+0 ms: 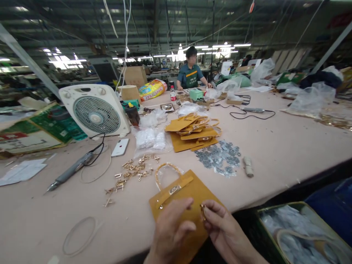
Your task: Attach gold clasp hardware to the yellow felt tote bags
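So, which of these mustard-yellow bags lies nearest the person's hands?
The lone bag, partly hidden by the left hand and right hand; it lies by itself, while the others are heaped in a pile farther back.

Fan: a big white fan (pixel 96 110) is stood on the pink table (pixel 291 143), over on the left.
Phone: a white phone (pixel 120 147) is laid flat near the fan, with its back turned up.
Papers: some white papers (pixel 23 172) are spread at the left side.
Drink: a red label is worn by a small bottle (pixel 172 94) farther back.
Shiny bag: a yellow bag (pixel 152 90) is set near a brown box (pixel 135 76).
Far side: a person (pixel 191 71) is seen there, dressed in a green apron.
Bin: a green bin (pixel 279 206), bottom right, is filled with crumpled plastic.
Roof: long white lights (pixel 242 45) are hung far back.
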Demonstrator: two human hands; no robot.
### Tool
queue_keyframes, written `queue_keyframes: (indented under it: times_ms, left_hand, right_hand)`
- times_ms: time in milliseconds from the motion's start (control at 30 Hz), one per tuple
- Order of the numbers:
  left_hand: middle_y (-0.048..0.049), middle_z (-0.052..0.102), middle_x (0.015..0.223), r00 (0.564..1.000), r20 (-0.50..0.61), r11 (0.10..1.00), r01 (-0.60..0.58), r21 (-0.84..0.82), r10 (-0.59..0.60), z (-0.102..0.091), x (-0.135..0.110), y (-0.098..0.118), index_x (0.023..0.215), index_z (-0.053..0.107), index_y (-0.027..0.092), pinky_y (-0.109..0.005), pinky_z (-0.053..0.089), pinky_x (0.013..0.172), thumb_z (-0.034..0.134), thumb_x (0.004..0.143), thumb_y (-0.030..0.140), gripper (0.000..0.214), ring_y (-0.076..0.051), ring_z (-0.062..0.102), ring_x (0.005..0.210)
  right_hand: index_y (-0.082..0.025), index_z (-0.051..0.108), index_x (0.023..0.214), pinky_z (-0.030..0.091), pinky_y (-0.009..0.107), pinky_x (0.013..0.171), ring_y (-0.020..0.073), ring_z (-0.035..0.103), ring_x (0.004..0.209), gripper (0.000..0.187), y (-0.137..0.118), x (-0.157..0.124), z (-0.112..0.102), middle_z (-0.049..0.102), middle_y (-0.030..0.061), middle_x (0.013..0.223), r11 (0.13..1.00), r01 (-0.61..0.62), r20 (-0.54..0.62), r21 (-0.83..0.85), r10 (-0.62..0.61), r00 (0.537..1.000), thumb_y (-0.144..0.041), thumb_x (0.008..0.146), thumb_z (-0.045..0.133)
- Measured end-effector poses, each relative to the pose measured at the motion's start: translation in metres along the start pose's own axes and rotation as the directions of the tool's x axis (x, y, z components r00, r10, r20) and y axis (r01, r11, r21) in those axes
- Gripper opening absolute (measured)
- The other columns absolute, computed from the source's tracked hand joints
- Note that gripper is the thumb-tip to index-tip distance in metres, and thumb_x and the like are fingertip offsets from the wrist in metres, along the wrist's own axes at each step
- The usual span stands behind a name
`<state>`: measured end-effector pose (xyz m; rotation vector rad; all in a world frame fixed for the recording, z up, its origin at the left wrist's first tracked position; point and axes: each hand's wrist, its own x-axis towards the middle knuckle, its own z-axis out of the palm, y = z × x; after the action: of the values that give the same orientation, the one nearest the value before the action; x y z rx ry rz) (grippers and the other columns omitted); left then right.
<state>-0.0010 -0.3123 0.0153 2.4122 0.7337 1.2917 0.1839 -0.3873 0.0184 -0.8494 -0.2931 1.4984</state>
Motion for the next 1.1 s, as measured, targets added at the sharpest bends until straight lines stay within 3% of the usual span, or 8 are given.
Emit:
queue_keyframes:
  times_ms: [100,267,333,533,667,800,933,1100]
  left_hand:
    - [-0.0105,0.078,0.117,0.955,0.199,0.965,0.184,0.186,-0.221,-0.007,0.042,-0.023,0.123,0.070,0.022,-0.038,0.060,0.097,0.059,0.102,0.048,0.035,-0.024,0.073,0.111]
    - [-0.0229,0.073,0.120,0.644,0.561,0.814,0.176,0.553,-0.520,0.010,0.096,-0.043,0.112,0.074,0.010,-0.049,0.054,0.101,0.070,0.087,0.035,0.036,-0.039,0.066,0.119]
    - [-0.0276,0.074,0.112,0.594,0.596,0.810,0.176,0.560,-0.540,0.019,0.108,-0.046,0.104,0.077,0.006,-0.050,0.054,0.097,0.066,0.084,0.031,0.033,-0.042,0.067,0.115]
    - [-0.0182,0.080,0.091,0.534,0.632,0.827,0.328,0.456,-0.561,0.033,0.139,-0.056,0.089,0.081,0.011,-0.035,0.055,0.077,0.056,0.087,0.040,0.038,-0.032,0.075,0.087]
    - [-0.0080,0.082,0.093,0.503,0.688,0.836,0.463,0.296,-0.523,0.044,0.156,-0.063,0.093,0.081,0.016,-0.023,0.054,0.074,0.031,0.101,0.058,0.066,-0.019,0.075,0.082]
    - [-0.0054,0.082,0.098,0.532,0.677,0.835,0.497,0.235,-0.508,0.050,0.158,-0.064,0.101,0.081,0.018,-0.021,0.053,0.080,0.007,0.106,0.058,0.085,-0.016,0.075,0.088]
    - [-0.0204,0.078,0.111,0.578,0.520,0.777,0.479,0.408,-0.629,0.039,0.146,-0.068,0.101,0.079,0.011,-0.036,0.052,0.094,0.049,0.097,0.057,0.055,-0.031,0.072,0.107]
    - [-0.0197,0.079,0.091,0.519,0.465,0.694,0.477,0.539,-0.717,0.025,0.128,-0.080,0.078,0.079,0.014,-0.037,0.053,0.083,0.081,0.069,0.052,0.039,-0.034,0.074,0.093]
  right_hand:
    - [-0.021,0.077,0.096,0.049,0.022,0.068,0.0105,0.057,0.070,0.041,-0.017,0.028,-0.008,0.067,-0.0007,0.081,0.969,0.147,-0.118,-0.200,-0.173,0.978,-0.041,0.067,0.098]
    - [-0.019,0.073,0.094,0.049,0.029,0.069,0.0157,0.059,0.071,0.043,-0.025,0.075,-0.029,0.068,0.0014,0.080,0.732,0.291,0.052,-0.616,-0.331,0.942,-0.052,0.074,0.090]
    - [-0.018,0.071,0.094,0.048,0.030,0.067,0.0168,0.060,0.071,0.042,-0.023,0.083,-0.034,0.068,0.0020,0.080,0.672,0.308,0.100,-0.673,-0.331,0.938,-0.054,0.078,0.085]
    - [-0.019,0.072,0.097,0.052,0.034,0.072,0.0218,0.067,0.078,0.030,-0.014,0.084,-0.033,0.073,0.0057,0.086,0.560,0.316,0.147,-0.766,-0.326,0.934,-0.048,0.088,0.075]
    - [-0.022,0.075,0.097,0.055,0.035,0.078,0.0242,0.072,0.084,0.018,-0.009,0.088,-0.018,0.077,0.0068,0.094,0.421,0.371,0.254,-0.828,-0.308,0.917,-0.039,0.091,0.071]
    - [-0.022,0.075,0.098,0.056,0.036,0.076,0.0235,0.072,0.081,0.018,-0.011,0.107,-0.011,0.077,0.0076,0.097,0.376,0.416,0.271,-0.828,-0.382,0.884,-0.038,0.091,0.068]
    - [-0.019,0.073,0.093,0.051,0.032,0.058,0.0204,0.065,0.063,0.029,-0.023,0.127,-0.018,0.074,0.0060,0.076,0.481,0.307,0.147,-0.821,-0.341,0.928,-0.047,0.085,0.072]
    - [-0.017,0.073,0.087,0.047,0.029,0.053,0.0169,0.060,0.054,0.034,-0.033,0.134,-0.024,0.068,0.0024,0.061,0.560,0.235,0.124,-0.795,-0.229,0.966,-0.049,0.078,0.079]
